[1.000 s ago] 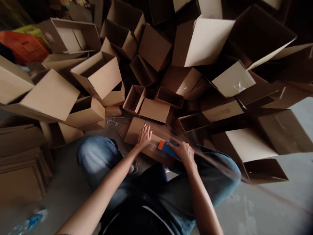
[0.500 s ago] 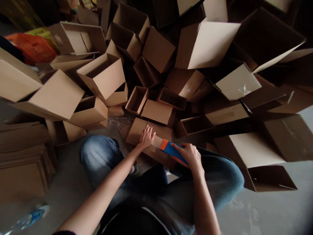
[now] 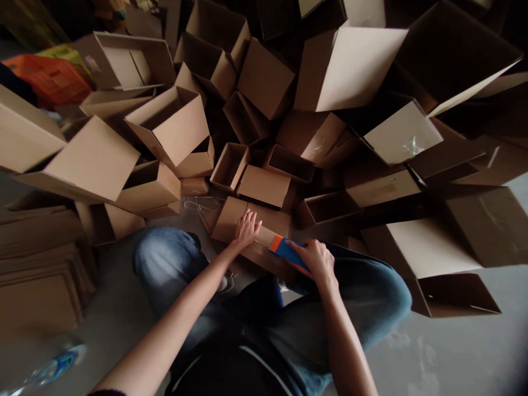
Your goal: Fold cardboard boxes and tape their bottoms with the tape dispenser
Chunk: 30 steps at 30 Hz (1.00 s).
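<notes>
I sit with my knees apart, a small brown cardboard box (image 3: 231,217) between them. My left hand (image 3: 246,229) lies flat on the box's top, fingers stretched out. My right hand (image 3: 315,259) is closed round a blue and orange tape dispenser (image 3: 284,248), whose orange end rests on the box's top just right of my left hand.
A big heap of open brown cartons (image 3: 173,124) rises ahead and to both sides. Flattened cardboard sheets (image 3: 37,269) are stacked at the left. An orange crate (image 3: 51,80) stands far left. A plastic bottle (image 3: 49,371) lies on the concrete floor at lower left.
The blurred strip of tape stretched toward the lower right a second ago is gone. My right hand with the dispenser shifted slightly along the box; my left hand stayed on top.
</notes>
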Each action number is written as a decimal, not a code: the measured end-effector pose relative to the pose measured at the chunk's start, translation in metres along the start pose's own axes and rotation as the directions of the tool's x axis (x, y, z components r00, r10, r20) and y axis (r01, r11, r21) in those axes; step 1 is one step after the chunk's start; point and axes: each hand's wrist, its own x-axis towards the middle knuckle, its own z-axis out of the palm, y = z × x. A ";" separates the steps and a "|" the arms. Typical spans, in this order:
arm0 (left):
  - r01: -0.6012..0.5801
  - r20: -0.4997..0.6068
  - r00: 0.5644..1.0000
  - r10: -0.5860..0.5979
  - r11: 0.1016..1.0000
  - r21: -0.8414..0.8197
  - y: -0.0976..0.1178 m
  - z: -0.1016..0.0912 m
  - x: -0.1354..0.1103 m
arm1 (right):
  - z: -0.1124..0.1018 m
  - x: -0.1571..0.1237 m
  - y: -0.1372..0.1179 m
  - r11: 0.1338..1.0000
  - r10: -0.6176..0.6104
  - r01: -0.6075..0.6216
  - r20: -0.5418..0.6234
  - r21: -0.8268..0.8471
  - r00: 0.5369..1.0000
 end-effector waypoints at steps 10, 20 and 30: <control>-0.053 0.050 0.997 0.052 0.998 0.021 0.008 -0.010 -0.004 | 0.013 0.001 -0.012 0.996 -0.004 0.004 -0.010 -0.085 1.000; -0.102 0.065 0.992 0.107 0.991 -0.083 0.052 0.004 -0.017 | 0.016 -0.004 -0.005 0.996 0.002 -0.001 0.006 -0.089 1.000; -0.126 0.127 0.983 0.131 0.991 -0.046 0.050 0.015 -0.018 | 0.019 -0.002 -0.009 0.993 -0.010 0.014 0.038 -0.115 0.999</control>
